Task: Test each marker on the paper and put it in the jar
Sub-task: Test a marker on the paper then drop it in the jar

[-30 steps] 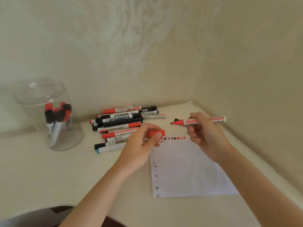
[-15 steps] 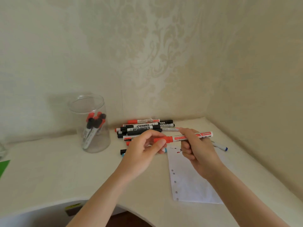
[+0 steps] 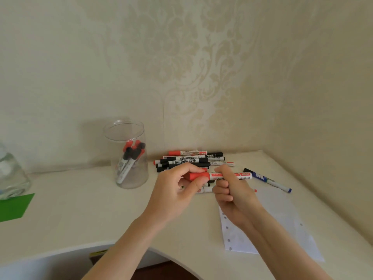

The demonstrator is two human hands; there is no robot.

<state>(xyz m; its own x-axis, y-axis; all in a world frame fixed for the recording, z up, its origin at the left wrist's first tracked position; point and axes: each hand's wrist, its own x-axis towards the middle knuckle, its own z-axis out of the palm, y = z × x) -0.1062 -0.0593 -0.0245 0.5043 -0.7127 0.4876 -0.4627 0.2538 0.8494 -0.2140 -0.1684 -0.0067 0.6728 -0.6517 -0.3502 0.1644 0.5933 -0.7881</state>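
Your left hand point(image 3: 182, 185) pinches the red plastic cap point(image 3: 198, 176) on the end of the red-and-white marker point(image 3: 228, 176), and your right hand point(image 3: 232, 184) is curled round its barrel, both raised above the cream table point(image 3: 80, 209). If the cap is not pressed fully home, the tip could likely smear the clear plastic jar point(image 3: 127, 154) to the left. Carrying it over, you could also knock the pile of loose markers point(image 3: 191, 160) behind your hands.
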